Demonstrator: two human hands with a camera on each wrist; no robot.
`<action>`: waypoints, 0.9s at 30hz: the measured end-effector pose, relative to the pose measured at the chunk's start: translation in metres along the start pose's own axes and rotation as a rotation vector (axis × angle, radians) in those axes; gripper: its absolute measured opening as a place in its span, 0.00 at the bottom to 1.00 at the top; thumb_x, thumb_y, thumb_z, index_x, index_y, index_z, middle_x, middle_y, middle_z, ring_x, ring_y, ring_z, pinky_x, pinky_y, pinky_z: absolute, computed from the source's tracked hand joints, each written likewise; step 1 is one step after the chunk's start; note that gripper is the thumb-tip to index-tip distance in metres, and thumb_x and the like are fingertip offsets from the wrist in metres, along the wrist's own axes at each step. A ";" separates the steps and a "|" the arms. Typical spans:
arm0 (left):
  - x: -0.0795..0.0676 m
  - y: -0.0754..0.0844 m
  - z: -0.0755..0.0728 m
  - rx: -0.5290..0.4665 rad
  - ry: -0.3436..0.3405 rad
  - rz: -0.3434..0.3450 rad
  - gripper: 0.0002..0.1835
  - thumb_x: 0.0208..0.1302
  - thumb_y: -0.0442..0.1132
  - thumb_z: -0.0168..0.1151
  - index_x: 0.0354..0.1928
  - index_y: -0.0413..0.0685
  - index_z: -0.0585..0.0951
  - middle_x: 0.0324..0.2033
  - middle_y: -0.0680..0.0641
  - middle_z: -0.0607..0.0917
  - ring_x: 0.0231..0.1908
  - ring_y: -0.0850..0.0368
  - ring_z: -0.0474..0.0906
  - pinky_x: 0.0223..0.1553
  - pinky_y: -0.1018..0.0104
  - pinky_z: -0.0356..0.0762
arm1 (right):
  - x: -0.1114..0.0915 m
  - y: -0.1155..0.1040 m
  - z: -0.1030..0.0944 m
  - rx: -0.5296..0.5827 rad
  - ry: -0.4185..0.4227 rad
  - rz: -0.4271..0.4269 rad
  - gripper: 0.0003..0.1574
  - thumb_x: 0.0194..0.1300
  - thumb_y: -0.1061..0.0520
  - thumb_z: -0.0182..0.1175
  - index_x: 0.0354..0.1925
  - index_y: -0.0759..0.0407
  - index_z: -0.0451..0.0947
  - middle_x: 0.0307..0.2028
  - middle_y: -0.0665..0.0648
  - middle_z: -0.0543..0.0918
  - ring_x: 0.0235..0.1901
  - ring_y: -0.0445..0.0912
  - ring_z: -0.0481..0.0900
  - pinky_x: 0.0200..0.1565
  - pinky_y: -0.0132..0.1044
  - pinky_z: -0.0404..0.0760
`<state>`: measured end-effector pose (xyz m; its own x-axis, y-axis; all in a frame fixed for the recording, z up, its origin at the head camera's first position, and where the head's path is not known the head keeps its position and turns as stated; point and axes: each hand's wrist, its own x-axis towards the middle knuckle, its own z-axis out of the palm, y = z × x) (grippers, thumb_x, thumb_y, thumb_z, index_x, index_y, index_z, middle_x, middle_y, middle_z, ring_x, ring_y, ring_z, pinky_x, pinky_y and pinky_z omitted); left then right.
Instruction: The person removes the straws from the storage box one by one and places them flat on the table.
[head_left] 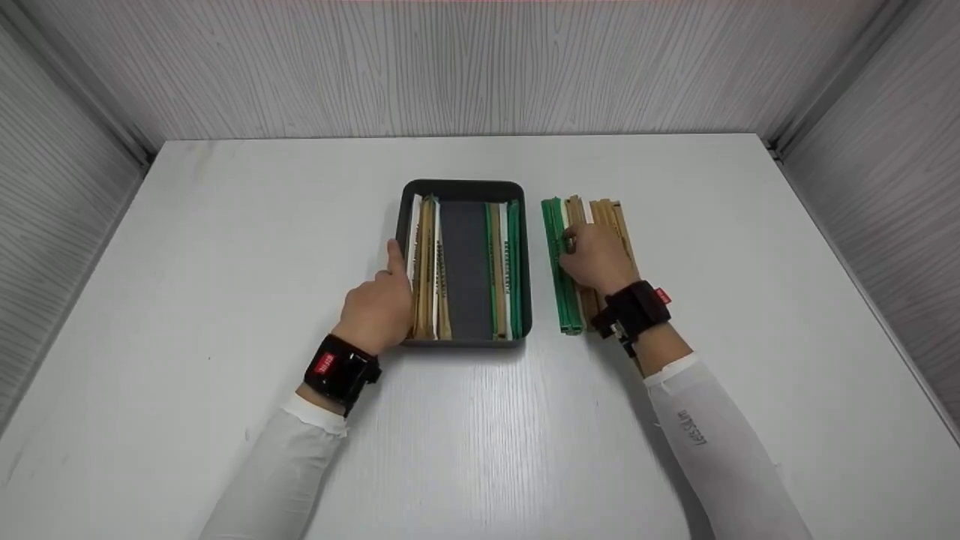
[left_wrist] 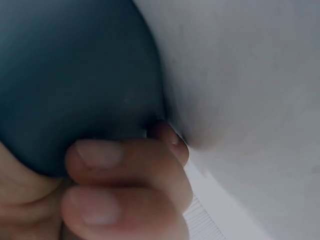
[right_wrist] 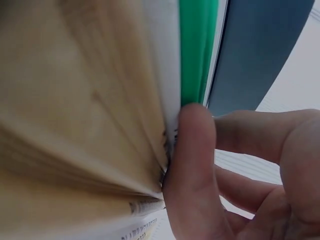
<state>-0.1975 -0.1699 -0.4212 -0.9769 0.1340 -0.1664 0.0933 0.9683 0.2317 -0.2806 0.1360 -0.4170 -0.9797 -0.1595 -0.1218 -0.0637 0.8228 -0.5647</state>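
A dark grey tray [head_left: 466, 345] stands mid-table, with long thin wrapped packets [head_left: 427, 270] in white, brown and green along its left and right sides. At its left wall, my left hand [head_left: 379, 311] holds the tray; its index finger lies forward along the rim and the others curl by the tray's wall [left_wrist: 115, 65]. To the right of the tray lies a loose row of similar packets. There my right hand [head_left: 600, 255] pinches a green packet [right_wrist: 197, 55] at the row's left side. White and brown packets [right_wrist: 95, 95] stand beside its thumb.
The white table [head_left: 480, 435] carries the tray and the row of packets. Wood-grain panels [head_left: 465, 67] rise behind it and at both sides. Between the tray's two packet groups its dark floor [head_left: 466, 262] shows. A black wrist camera band [head_left: 337, 371] sits on each wrist.
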 end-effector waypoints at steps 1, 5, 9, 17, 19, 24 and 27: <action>0.000 0.000 0.000 0.001 -0.001 -0.001 0.46 0.69 0.28 0.52 0.78 0.23 0.35 0.44 0.27 0.83 0.26 0.44 0.79 0.28 0.49 0.80 | 0.000 0.000 0.000 -0.001 0.002 -0.002 0.26 0.70 0.63 0.58 0.63 0.70 0.77 0.41 0.64 0.85 0.30 0.50 0.83 0.25 0.36 0.80; 0.000 0.000 -0.001 0.009 -0.009 -0.006 0.47 0.69 0.28 0.53 0.78 0.23 0.35 0.44 0.28 0.83 0.25 0.44 0.79 0.27 0.49 0.80 | -0.001 -0.002 0.000 -0.002 0.004 -0.006 0.26 0.69 0.63 0.58 0.63 0.70 0.77 0.41 0.64 0.85 0.30 0.50 0.83 0.25 0.36 0.79; 0.000 0.001 -0.001 0.007 -0.015 -0.009 0.48 0.68 0.28 0.54 0.79 0.24 0.35 0.45 0.28 0.83 0.26 0.44 0.79 0.28 0.50 0.80 | -0.002 -0.004 -0.002 0.005 0.001 -0.009 0.27 0.69 0.63 0.58 0.65 0.70 0.76 0.43 0.65 0.85 0.32 0.51 0.83 0.26 0.37 0.80; -0.001 0.001 -0.001 -0.005 -0.011 -0.002 0.50 0.65 0.26 0.56 0.78 0.22 0.35 0.45 0.27 0.83 0.25 0.44 0.80 0.27 0.50 0.80 | -0.006 -0.031 -0.014 0.028 0.097 -0.142 0.28 0.71 0.61 0.59 0.66 0.69 0.75 0.39 0.62 0.83 0.29 0.49 0.80 0.27 0.37 0.77; -0.001 0.001 -0.001 -0.005 -0.013 -0.003 0.50 0.65 0.26 0.56 0.78 0.22 0.35 0.46 0.27 0.83 0.26 0.44 0.80 0.27 0.49 0.80 | -0.008 -0.044 -0.017 0.041 0.113 -0.173 0.27 0.72 0.60 0.59 0.66 0.67 0.75 0.40 0.61 0.82 0.26 0.48 0.81 0.26 0.36 0.78; 0.000 0.001 -0.001 -0.014 -0.016 -0.009 0.49 0.66 0.26 0.55 0.78 0.23 0.35 0.47 0.26 0.82 0.27 0.42 0.80 0.28 0.49 0.80 | -0.010 -0.079 -0.017 0.072 0.114 -0.267 0.25 0.73 0.60 0.59 0.65 0.66 0.77 0.44 0.62 0.81 0.28 0.48 0.82 0.29 0.36 0.79; 0.000 0.002 0.000 -0.015 -0.015 -0.004 0.49 0.66 0.26 0.56 0.78 0.23 0.35 0.46 0.27 0.82 0.26 0.43 0.80 0.26 0.50 0.80 | -0.009 -0.098 -0.010 0.082 0.094 -0.318 0.23 0.74 0.61 0.58 0.64 0.67 0.78 0.46 0.64 0.82 0.35 0.50 0.78 0.36 0.39 0.75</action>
<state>-0.1974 -0.1683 -0.4210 -0.9743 0.1331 -0.1815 0.0863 0.9657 0.2451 -0.2673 0.0621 -0.3528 -0.9268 -0.3469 0.1441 -0.3568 0.6930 -0.6265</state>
